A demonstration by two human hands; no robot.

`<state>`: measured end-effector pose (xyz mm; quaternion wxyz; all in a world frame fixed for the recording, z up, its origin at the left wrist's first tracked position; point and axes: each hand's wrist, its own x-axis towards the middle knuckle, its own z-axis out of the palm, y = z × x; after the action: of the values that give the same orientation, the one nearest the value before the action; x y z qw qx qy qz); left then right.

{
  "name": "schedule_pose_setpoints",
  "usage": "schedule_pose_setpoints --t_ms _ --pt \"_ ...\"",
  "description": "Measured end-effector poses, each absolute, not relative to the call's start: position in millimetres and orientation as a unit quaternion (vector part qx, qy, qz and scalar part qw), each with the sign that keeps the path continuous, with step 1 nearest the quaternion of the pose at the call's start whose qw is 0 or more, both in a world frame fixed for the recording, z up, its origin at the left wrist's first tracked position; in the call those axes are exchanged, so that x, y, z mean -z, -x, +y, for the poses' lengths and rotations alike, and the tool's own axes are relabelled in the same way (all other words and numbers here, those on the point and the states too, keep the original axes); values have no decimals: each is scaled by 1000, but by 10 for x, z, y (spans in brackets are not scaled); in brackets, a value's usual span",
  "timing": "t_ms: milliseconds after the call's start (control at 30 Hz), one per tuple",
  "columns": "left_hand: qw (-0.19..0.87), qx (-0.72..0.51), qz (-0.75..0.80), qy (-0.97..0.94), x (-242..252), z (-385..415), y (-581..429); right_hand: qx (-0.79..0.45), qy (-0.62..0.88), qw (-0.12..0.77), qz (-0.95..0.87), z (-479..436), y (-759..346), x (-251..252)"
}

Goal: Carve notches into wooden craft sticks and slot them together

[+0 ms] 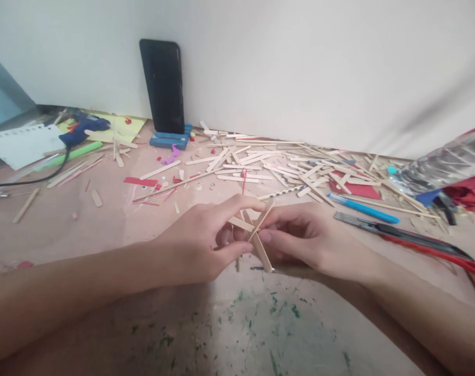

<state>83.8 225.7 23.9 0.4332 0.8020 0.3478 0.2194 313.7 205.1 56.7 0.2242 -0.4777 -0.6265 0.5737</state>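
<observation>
Above the front of the table, a small piece made of crossed wooden sticks (pixel 263 251) is held between both hands. My left hand (pixel 210 232) grips it from the left, with the thumb below and the index finger stretched over its top. From the right, my right hand (pixel 306 232) pinches the same piece near the crossing, thumb in front. Its other fingers curl behind and are partly hidden. One stick points up to the right, one to the left, and one slants down toward the table.
Loose wooden sticks (pixel 257 156) lie across the back. A phone (pixel 163 86) stands on a blue holder (pixel 170 138). At the left are a blue glue gun (pixel 83 128) and paper (pixel 24 143); at the right, a cutter knife (pixel 410 235), blue pen (pixel 363 208) and plastic bottle (pixel 444 162).
</observation>
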Motion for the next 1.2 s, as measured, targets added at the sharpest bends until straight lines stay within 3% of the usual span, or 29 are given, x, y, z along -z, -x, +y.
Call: schedule_pose_setpoints --t_ms 467,1200 --pt "601 -247 293 -701 -236 2304 -859 -574 479 243 -618 2055 -3120 -578" --pt "565 -256 319 -716 -215 2325 -873 -569 493 235 -615 2035 -3126 -561"
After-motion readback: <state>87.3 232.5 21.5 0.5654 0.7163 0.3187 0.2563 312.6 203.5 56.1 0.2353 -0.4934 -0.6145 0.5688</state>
